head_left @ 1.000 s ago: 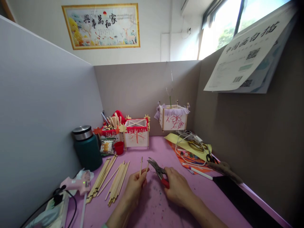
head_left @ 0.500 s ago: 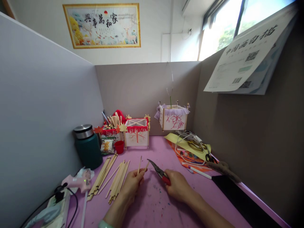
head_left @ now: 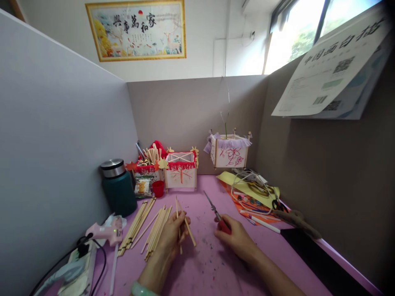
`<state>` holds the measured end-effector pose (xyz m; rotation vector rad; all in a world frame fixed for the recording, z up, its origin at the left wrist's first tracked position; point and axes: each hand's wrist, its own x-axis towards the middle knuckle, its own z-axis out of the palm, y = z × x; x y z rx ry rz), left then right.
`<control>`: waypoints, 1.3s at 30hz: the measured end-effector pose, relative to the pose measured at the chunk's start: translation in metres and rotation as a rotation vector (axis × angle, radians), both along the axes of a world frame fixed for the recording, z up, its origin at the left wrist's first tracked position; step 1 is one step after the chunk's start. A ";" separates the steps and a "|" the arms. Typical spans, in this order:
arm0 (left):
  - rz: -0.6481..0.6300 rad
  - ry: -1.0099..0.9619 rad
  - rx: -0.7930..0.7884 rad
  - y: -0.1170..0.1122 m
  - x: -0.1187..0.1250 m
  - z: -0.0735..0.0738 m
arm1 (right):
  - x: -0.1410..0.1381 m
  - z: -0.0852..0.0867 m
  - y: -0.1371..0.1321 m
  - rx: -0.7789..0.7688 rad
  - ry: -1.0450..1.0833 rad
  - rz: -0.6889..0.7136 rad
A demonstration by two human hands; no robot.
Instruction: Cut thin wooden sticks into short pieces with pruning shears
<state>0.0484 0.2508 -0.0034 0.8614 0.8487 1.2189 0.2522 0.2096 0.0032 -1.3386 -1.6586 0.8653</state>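
My left hand (head_left: 171, 236) is closed around two thin wooden sticks (head_left: 190, 233), which cross at the fingers and point different ways. To its right, my right hand (head_left: 237, 239) grips a pair of red-handled pruning shears (head_left: 212, 206). Their dark blades point up and away from me, apart from the sticks; whether the blades are parted I cannot tell. Just left of my left hand lies a loose bundle of plain wooden sticks (head_left: 157, 232). Farther left is a row of sticks with dark end marks (head_left: 137, 226).
A pink glue gun (head_left: 106, 232) sits beside a power strip at the left, near a green flask (head_left: 119, 193). Behind stand a red cup (head_left: 158, 188) and a red-fringed paper lantern (head_left: 181, 176). A purple-fringed lantern (head_left: 231, 156) hangs at the back. Scissors (head_left: 279, 204) lie right.
The two sticks have shifted in my left hand; one now slants down to the right. My right hand with the shears has turned and drawn slightly right, its blades away from the stick ends.
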 end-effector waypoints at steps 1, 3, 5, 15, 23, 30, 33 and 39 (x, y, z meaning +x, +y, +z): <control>-0.003 0.004 0.017 -0.001 0.002 0.001 | -0.002 0.001 -0.001 -0.077 0.137 0.067; -0.021 0.006 0.060 -0.004 0.007 0.002 | -0.010 0.001 -0.003 -0.211 0.334 0.172; -0.026 0.005 0.095 -0.007 0.012 0.003 | -0.019 0.000 -0.006 -0.232 0.381 0.207; -0.035 0.086 0.177 -0.017 0.016 0.013 | -0.015 -0.001 -0.005 -0.267 0.808 0.085; -0.106 0.058 0.003 -0.009 -0.008 0.014 | 0.011 0.006 -0.007 -0.398 0.864 0.312; -0.713 0.292 -0.054 -0.028 0.001 0.022 | 0.001 0.004 -0.009 -0.442 0.525 0.344; -0.599 0.229 -0.029 -0.023 0.002 0.021 | 0.003 0.002 -0.003 -0.201 0.300 0.191; -0.232 0.056 0.022 -0.011 -0.003 0.013 | 0.005 -0.001 -0.002 0.143 -0.291 -0.043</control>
